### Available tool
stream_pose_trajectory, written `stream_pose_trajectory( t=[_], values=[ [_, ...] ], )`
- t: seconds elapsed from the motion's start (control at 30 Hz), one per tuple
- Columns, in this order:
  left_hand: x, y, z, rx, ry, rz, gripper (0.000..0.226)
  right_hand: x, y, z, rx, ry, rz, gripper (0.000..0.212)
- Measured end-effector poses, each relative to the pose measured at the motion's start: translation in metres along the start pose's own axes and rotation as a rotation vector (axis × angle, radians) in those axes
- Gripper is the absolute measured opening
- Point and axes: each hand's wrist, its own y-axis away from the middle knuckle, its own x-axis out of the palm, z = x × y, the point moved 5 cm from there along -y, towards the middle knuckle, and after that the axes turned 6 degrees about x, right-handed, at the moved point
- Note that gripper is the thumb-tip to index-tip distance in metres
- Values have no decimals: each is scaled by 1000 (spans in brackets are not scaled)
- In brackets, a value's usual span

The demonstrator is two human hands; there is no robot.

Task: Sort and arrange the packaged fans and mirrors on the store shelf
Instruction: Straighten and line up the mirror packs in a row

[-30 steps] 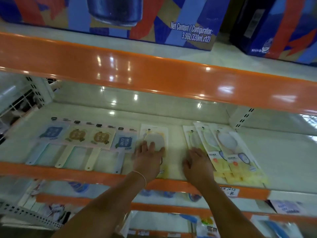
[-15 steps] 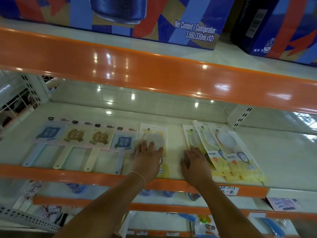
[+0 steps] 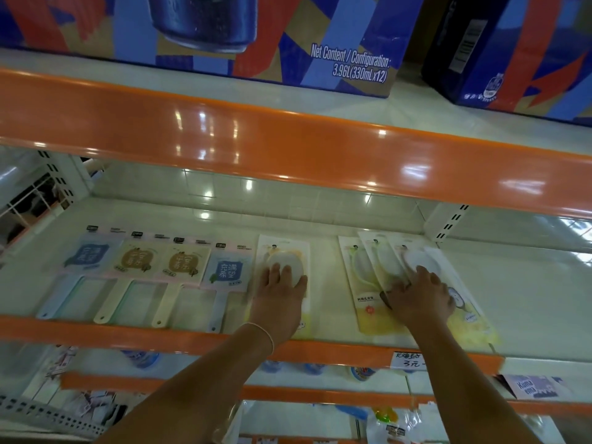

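Setting: store aisle; white shelf (image 3: 528, 299) with orange front lip, drinks cartons (image 3: 224, 36) on the tier above, more stock on the tiers below.
Fans: four packaged fans (image 3: 153, 270) in a tidy row on the left part of the shelf, card heads to the back, handles toward the lip, edges touching or slightly overlapped.
Single mirror pack: one packaged mirror (image 3: 283, 251) just right of the last fan, lying square to the shelf.
Mirror stack: three overlapping mirror packs (image 3: 368, 274) farther right, fanned and skewed, a bare gap between them and the single pack.
Left hand (image 3: 282, 296): flat, fingers spread, palm pressing on the single mirror pack; nothing gripped.
Right hand (image 3: 419, 296): open, fingers spread over the fanned packs; it has shifted rightward and deeper onto them since half a second ago, when it rested at their left edge.
Change, meaning: the left hand stays put as anchor; the right has taken fuller purchase on the stack.
Judgement: fans appear sorted; squaring the skewed mirrors and closing the gap likely remains.
Risk: glossy packs may slide unevenly.
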Motion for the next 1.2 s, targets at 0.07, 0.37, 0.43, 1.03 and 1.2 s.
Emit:
stream_pose_trajectory(
  t=[0.07,0.37,0.43,1.03,1.2],
  values=[
    [-1,-4,-9,31,51,-27,67,0,-2,-4,12,-6,4,46],
    [-24,-23,-66,222,347,-124,56,-14,1,-8,-63,149,59,23],
    [-27,-29,-78,269,395,-141,51,-18,-1,-9,-100,163,81,23],
    [-22,-32,-104,336,427,-157,34,-39,-26,-48,164,-345,144,75],
    [-29,-35,-98,331,525,-197,22,-34,-32,-50,272,-732,262,69]
  ],
)
